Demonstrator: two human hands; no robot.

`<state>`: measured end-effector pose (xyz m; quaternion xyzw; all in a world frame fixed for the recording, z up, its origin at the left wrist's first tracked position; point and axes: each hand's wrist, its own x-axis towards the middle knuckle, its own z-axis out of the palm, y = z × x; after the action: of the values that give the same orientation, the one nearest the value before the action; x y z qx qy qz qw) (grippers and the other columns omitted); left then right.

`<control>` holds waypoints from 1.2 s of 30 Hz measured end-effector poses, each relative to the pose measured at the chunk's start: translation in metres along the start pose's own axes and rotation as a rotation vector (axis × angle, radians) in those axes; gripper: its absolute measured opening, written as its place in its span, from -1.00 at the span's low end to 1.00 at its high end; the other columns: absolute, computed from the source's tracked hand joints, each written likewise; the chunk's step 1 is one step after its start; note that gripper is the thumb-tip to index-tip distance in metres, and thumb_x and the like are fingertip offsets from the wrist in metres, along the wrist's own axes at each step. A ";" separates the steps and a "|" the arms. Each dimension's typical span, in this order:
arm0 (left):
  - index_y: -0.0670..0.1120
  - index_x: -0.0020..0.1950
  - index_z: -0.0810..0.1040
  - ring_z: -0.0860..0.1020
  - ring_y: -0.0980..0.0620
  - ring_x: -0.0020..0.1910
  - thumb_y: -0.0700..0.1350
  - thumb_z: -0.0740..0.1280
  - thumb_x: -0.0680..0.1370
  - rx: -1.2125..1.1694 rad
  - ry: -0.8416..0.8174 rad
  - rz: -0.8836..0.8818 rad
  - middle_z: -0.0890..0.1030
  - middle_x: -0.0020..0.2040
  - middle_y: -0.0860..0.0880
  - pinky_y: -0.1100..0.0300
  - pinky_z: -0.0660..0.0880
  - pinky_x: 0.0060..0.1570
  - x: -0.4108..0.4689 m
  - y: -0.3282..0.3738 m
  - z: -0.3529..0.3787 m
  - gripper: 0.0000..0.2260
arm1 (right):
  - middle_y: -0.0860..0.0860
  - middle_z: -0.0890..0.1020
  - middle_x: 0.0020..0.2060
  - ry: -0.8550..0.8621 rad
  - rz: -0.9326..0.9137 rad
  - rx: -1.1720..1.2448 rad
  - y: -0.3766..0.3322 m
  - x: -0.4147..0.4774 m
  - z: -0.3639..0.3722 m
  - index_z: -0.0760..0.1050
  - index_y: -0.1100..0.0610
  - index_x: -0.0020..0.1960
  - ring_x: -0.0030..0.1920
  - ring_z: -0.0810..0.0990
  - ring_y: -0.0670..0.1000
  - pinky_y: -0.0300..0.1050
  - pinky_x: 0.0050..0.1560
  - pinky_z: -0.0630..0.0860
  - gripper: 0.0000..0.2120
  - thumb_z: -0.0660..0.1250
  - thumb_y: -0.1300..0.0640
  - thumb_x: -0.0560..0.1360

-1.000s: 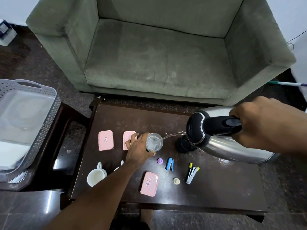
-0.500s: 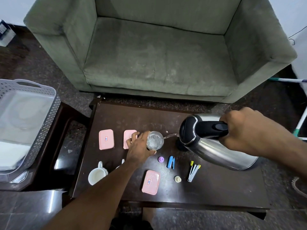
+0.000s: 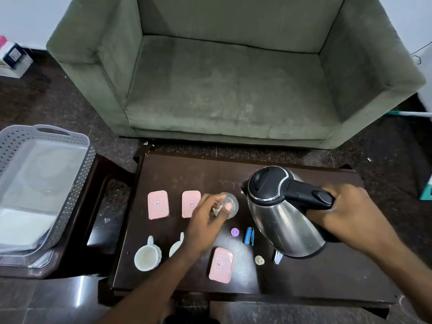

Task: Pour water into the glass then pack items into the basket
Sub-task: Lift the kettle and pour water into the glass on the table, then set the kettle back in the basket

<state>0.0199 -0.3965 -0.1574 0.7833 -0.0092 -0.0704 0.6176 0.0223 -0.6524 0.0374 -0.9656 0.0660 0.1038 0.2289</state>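
Observation:
A clear glass [image 3: 230, 204] stands on the dark table [image 3: 187, 174], and my left hand [image 3: 207, 224] holds it from the near side with thumb and fingers around it. My right hand [image 3: 350, 213] grips the black handle of a steel kettle [image 3: 280, 220], which is nearly upright just right of the glass; no water stream shows. Three pink lidded boxes [image 3: 158, 204] [image 3: 191, 203] [image 3: 221, 264] lie on the table. Two white cups [image 3: 147, 256] [image 3: 175, 247] sit at the front left, the second partly hidden by my arm. The grey perforated basket [image 3: 77, 183] stands at the left.
A purple cap [image 3: 235, 232], a blue clip [image 3: 249, 235], a cream cap [image 3: 259, 260] and a small clip [image 3: 277, 257] under the kettle lie near the table's middle. A green sofa [image 3: 233, 90] stands behind the table. The basket rests on a lower dark side table [image 3: 102, 206].
The kettle has tipped back from pouring to nearly upright and moved left and nearer; the water stream has stopped. My left hand stays on the glass.

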 end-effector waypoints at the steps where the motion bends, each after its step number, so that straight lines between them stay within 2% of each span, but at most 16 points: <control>1: 0.00 0.29 0.60 0.58 0.15 0.21 0.14 0.30 0.61 -0.102 -0.048 -0.040 0.60 0.20 0.10 0.12 0.52 0.20 0.000 0.008 -0.003 -0.66 | -0.07 0.47 -0.56 0.009 0.009 0.055 -0.002 -0.001 0.004 0.47 0.04 -0.32 -0.55 0.35 -0.06 -0.23 -0.58 0.24 -0.80 0.47 0.25 0.29; 4: 0.01 0.41 0.53 0.52 0.09 0.39 0.35 0.22 0.57 -0.342 -0.131 -0.114 0.61 0.35 0.06 0.16 0.43 0.40 0.002 0.031 -0.016 -0.43 | -0.02 0.43 -0.57 0.034 0.041 0.209 -0.010 0.000 0.017 0.44 0.18 -0.33 -0.57 0.32 -0.11 -0.23 -0.57 0.26 -0.81 0.48 0.24 0.25; 6: 0.06 0.42 0.51 0.49 0.07 0.43 0.38 0.19 0.55 -0.448 -0.125 -0.146 0.59 0.39 0.08 0.12 0.41 0.42 0.008 0.043 -0.029 -0.42 | 0.04 0.43 -0.55 0.048 0.059 0.288 -0.021 0.003 0.027 0.43 0.20 -0.32 -0.53 0.34 -0.07 -0.18 -0.49 0.32 -0.78 0.45 0.14 0.20; 8: 0.05 0.44 0.49 0.47 0.05 0.46 0.33 0.15 0.56 -0.497 -0.079 -0.170 0.57 0.42 0.05 0.03 0.40 0.44 0.014 0.053 -0.048 -0.43 | -0.02 0.42 -0.54 0.062 0.039 0.340 -0.038 0.009 0.036 0.42 0.18 -0.32 -0.49 0.35 -0.06 -0.15 -0.43 0.34 -0.76 0.40 0.07 0.16; 11: 0.05 0.43 0.50 0.49 0.03 0.45 0.24 0.13 0.62 -0.507 0.002 -0.172 0.57 0.42 0.02 -0.05 0.37 0.46 0.023 0.065 -0.084 -0.53 | -0.08 0.43 -0.52 0.054 -0.014 0.438 -0.069 0.022 0.049 0.44 0.15 -0.31 -0.47 0.38 -0.08 -0.15 -0.43 0.36 -0.79 0.39 0.07 0.16; 14: 0.12 0.36 0.56 0.49 0.05 0.45 0.10 0.12 0.66 -0.492 0.075 -0.121 0.59 0.40 0.03 0.03 0.39 0.46 0.027 0.078 -0.130 -0.65 | -0.08 0.40 -0.50 0.046 -0.100 0.504 -0.108 0.038 0.064 0.44 0.19 -0.28 -0.45 0.35 -0.08 -0.14 -0.39 0.32 -0.75 0.39 0.07 0.16; 16: 0.11 0.37 0.55 0.47 0.04 0.46 0.04 0.13 0.66 -0.476 0.108 -0.092 0.58 0.41 0.02 -0.03 0.36 0.49 0.029 0.084 -0.156 -0.66 | -0.10 0.36 -0.49 0.044 -0.164 0.539 -0.131 0.048 0.070 0.40 0.20 -0.27 -0.43 0.31 -0.09 -0.12 -0.38 0.27 -0.72 0.40 0.07 0.16; 19: 0.02 0.47 0.46 0.45 0.02 0.48 0.06 0.19 0.66 -0.458 0.190 -0.079 0.55 0.44 0.00 -0.17 0.32 0.51 0.029 0.086 -0.210 -0.62 | -0.07 0.37 -0.48 0.001 -0.242 0.601 -0.178 0.065 0.086 0.38 0.25 -0.28 -0.41 0.33 -0.06 -0.09 -0.36 0.29 -0.66 0.40 0.03 0.15; 21: -0.03 0.52 0.42 0.47 -0.02 0.47 0.06 0.17 0.68 -0.434 0.228 -0.051 0.55 0.45 -0.04 -0.14 0.40 0.46 0.028 0.087 -0.245 -0.58 | -0.05 0.39 -0.48 -0.024 -0.277 0.626 -0.211 0.077 0.097 0.40 0.24 -0.28 -0.41 0.36 -0.06 -0.09 -0.37 0.32 -0.71 0.41 0.08 0.16; 24: -0.01 0.49 0.47 0.52 -0.04 0.42 0.08 0.13 0.67 -0.413 0.302 -0.030 0.58 0.41 -0.03 -0.05 0.49 0.35 0.024 0.087 -0.300 -0.58 | -0.14 0.37 -0.52 -0.092 -0.347 0.687 -0.264 0.091 0.119 0.40 0.06 -0.40 -0.44 0.33 -0.11 -0.18 -0.44 0.27 -0.83 0.40 0.18 0.19; 30: 0.07 0.44 0.52 0.53 0.00 0.40 0.18 0.12 0.67 -0.346 0.459 -0.034 0.61 0.38 0.04 -0.24 0.38 0.43 0.023 0.063 -0.401 -0.58 | -0.16 0.35 -0.52 -0.209 -0.478 0.761 -0.365 0.117 0.175 0.36 -0.02 -0.42 -0.45 0.29 -0.14 -0.20 -0.48 0.22 -0.76 0.38 0.24 0.23; 32: 0.06 0.44 0.53 0.52 -0.01 0.41 0.15 0.14 0.68 -0.375 0.494 -0.015 0.61 0.38 0.02 -0.18 0.39 0.43 0.023 0.050 -0.429 -0.61 | -0.16 0.35 -0.51 -0.235 -0.504 0.756 -0.393 0.129 0.199 0.35 0.00 -0.40 -0.44 0.30 -0.13 -0.16 -0.46 0.23 -0.76 0.39 0.24 0.24; 36: 0.02 0.42 0.55 0.56 0.01 0.37 0.09 0.17 0.69 -0.446 0.554 0.011 0.64 0.34 -0.01 0.09 0.52 0.27 0.023 0.022 -0.473 -0.64 | -0.16 0.36 -0.49 -0.272 -0.540 0.711 -0.434 0.148 0.242 0.34 0.11 -0.35 -0.44 0.30 -0.17 -0.23 -0.48 0.23 -0.79 0.40 0.21 0.22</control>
<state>0.1018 0.0526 -0.0314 0.6184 0.1704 0.1478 0.7528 0.2008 -0.1693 -0.0221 -0.7876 -0.1870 0.1368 0.5710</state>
